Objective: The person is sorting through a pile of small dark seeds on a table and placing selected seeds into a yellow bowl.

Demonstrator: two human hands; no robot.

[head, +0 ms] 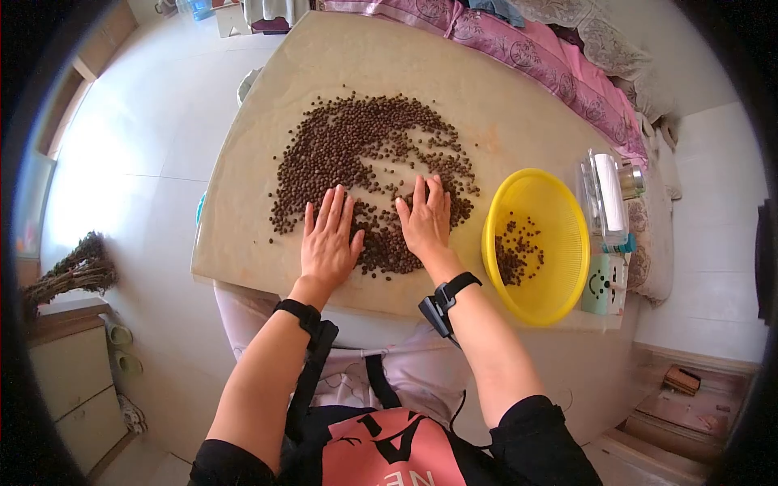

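Small round dark-brown seeds or berries point(331, 143) lie in a wide, uneven patch on a beige tabletop point(243, 182). Palm down, my left hand point(328, 237) rests at the near left of the patch, fingers spread and pointing away from me. My right hand point(425, 215) lies across the near right part, its fingertips among the brown pieces and its fingers apart. Neither hand grips anything visible; what lies under the palms is hidden. Thinly covered streaks run through the patch beyond my right hand. A yellow plastic colander point(547, 304) to the right holds a smaller heap of the same pieces.
Beside the colander stand a clear holder with a white paper roll point(609, 191), a lidded jar point(631, 181) and a tissue box with a smiley face point(602, 285). Pink patterned fabric point(523, 48) borders the table's far side. A dried plant bundle point(79, 267) sits on a cabinet at left.
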